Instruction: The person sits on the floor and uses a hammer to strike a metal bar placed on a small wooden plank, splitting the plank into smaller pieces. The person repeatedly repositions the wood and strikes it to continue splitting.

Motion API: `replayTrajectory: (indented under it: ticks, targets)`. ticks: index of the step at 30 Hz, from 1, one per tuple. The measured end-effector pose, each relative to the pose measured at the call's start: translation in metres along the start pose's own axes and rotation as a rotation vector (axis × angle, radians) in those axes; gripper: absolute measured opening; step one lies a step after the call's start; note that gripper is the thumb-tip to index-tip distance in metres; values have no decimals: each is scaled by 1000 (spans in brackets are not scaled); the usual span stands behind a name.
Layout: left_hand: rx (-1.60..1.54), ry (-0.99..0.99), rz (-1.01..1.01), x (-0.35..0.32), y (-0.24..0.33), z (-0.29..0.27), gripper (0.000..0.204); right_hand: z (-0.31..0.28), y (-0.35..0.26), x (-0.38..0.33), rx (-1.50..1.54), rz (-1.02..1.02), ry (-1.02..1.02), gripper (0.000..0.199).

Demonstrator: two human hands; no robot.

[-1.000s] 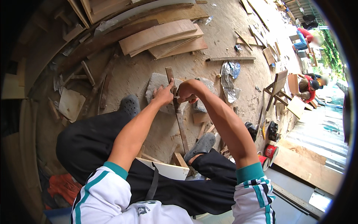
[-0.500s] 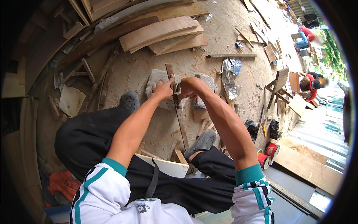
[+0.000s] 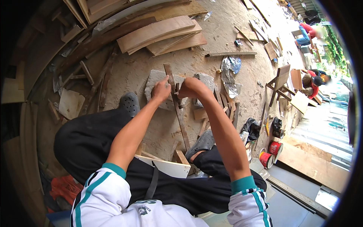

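Observation:
A long, narrow, rusty-brown bar (image 3: 182, 126) slants from a grey stone block (image 3: 153, 80) toward my feet. A small metal fitting (image 3: 176, 89) sits partway along it; the assembly resembles a bar clamp. My left hand (image 3: 162, 90) is over the block against the bar's left side, one finger stretched forward and the others curled. From the right, my right hand (image 3: 192, 88) is closed in a fist at the fitting, and its fingers hide much of what they grip. A second stone block (image 3: 204, 80) lies just beyond that hand.
Curved wooden boards (image 3: 157, 32) are stacked ahead. Wood scraps (image 3: 230, 111) and crumpled foil (image 3: 229, 81) lie to the right. A white-faced board (image 3: 172, 168) is near my lap. Red cans (image 3: 266, 159) stand at right, and people (image 3: 314, 85) sit farther off.
The bar and both hands appear slightly farther left as the whole view shifts. My left hand's stretched finger is a little farther from the bar. My right hand stays at the fitting.

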State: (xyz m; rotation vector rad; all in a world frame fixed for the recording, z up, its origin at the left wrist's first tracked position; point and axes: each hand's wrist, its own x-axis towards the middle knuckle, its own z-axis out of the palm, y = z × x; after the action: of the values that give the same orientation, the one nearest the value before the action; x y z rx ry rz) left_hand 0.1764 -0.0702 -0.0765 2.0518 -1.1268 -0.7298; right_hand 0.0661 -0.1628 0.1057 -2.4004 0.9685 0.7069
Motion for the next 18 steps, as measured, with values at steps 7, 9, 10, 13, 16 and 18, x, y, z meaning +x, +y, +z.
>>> replayTrajectory:
  ticks: [7, 9, 10, 13, 16, 18]
  targets:
    - [-924, -79, 40, -20, 62, 26, 38, 44, 3, -28, 1026, -54, 663, 45]
    - [-962, -109, 49, -27, 77, 30, 40, 49, 4, -29, 1107, -52, 712, 44]
    - [-943, -109, 60, -31, 86, 28, 41, 53, 7, -30, 1136, -46, 742, 43]
    - [-578, 241, 91, -22, 60, 74, 42, 59, -9, -29, 1212, -102, 807, 40]
    - [-413, 371, 65, -16, 27, 96, 42, 66, -23, -17, 1260, -177, 875, 39]
    - [-719, -50, 41, -30, 52, 72, 42, 79, 1, -29, 1184, -120, 930, 40]
